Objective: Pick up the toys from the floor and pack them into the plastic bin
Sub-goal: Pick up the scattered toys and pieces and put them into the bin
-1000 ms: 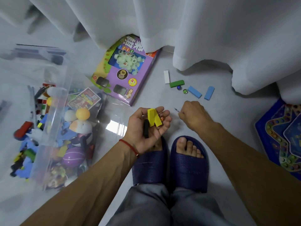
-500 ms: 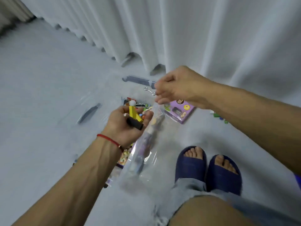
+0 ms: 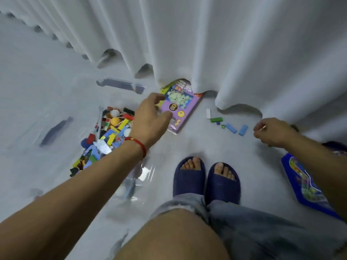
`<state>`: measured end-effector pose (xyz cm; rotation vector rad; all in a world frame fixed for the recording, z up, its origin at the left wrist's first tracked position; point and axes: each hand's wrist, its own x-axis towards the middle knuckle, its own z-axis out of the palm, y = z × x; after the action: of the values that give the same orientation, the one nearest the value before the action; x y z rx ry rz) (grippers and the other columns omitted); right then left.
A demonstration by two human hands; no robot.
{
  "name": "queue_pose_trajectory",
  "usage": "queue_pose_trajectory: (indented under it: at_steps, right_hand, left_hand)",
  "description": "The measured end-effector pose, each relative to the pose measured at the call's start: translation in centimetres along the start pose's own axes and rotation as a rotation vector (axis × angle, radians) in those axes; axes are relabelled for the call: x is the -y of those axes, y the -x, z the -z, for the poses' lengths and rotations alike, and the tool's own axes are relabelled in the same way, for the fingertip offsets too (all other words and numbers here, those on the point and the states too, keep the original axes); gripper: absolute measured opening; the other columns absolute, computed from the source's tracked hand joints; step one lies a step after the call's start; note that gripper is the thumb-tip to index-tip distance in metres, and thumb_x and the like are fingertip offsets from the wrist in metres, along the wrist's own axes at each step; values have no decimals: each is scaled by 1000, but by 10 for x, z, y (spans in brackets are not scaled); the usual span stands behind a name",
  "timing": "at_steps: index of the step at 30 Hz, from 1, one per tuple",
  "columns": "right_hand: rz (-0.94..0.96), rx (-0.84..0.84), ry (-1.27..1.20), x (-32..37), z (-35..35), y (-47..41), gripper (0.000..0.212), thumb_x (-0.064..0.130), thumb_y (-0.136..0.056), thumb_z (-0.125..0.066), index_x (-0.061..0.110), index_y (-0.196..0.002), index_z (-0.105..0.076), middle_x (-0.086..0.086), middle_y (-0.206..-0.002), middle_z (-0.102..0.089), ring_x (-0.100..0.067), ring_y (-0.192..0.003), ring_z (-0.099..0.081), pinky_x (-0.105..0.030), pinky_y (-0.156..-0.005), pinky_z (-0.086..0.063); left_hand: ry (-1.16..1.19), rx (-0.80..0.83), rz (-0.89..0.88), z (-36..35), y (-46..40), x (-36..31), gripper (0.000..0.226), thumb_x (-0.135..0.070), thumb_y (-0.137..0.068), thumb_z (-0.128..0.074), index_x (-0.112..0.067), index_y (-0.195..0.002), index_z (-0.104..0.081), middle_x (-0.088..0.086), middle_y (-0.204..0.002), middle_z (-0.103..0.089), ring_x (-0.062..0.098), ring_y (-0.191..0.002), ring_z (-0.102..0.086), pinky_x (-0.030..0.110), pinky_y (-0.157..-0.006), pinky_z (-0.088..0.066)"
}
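So the left hand point(image 3: 150, 117) isn't holding the yellow and black blocks anymore; its fingers are hanging loosely spread above the plastic bin point(image 3: 105, 139), near the purple box point(image 3: 180, 107). The right hand point(image 3: 270, 132) is pinching something tiny, well right of the loose blocks point(image 3: 231, 127) by the curtain point(image 3: 225, 53).

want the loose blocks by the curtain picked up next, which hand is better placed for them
Right. The right hand hangs just beside the blue blocks and green block, though it pinches a thin stick. The left hand is away over the plastic bin.
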<state>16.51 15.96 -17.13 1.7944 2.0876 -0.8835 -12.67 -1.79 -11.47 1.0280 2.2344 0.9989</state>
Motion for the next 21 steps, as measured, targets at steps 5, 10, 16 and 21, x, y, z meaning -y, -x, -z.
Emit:
queue_pose_trajectory:
  at_steps: [5,10,16,21]
  right_hand:
    - [-48,101,-11,-44,-63,-41,72,38,-85,-74,17,-146,-41,-18,-143,-47,-35,-126,-50,-44,-105,-44]
    - [-21,-55,37,-42,-109,-98,96,53,-84,-71,26,-157,-15,-21,-151,-28,-43,-133,-35,-50,-110,-35]
    - [147,-400,145,-40,-130,-148,50,37,-96,-61,24,-142,-47,-16,-134,-46,-35,-114,-45,-47,-97,-46]
    - [221,-509,125,-51,-131,-153,25,14,-93,-64,12,-118,-60,-16,-104,-55,-31,-91,-54,-43,-79,-54]
  left_hand:
    - [-232,396,-22,-133,-25,22,52,-16,-84,-66,-17,-134,-52,9,-131,-56,26,-116,-56,36,-97,-48]
    - [-439,493,-102,-223,-82,43,59,-19,-89,-68,-21,-142,-43,15,-144,-42,30,-126,-47,33,-101,-42]
    - [-616,481,-397,-275,-144,51,68,-28,-86,-74,-32,-145,-39,18,-150,-27,37,-134,-34,44,-107,-42]
    - [-622,441,-574,-273,-165,68,33,-29,-94,-64,-19,-125,-62,14,-125,-51,29,-111,-49,40,-94,-50]
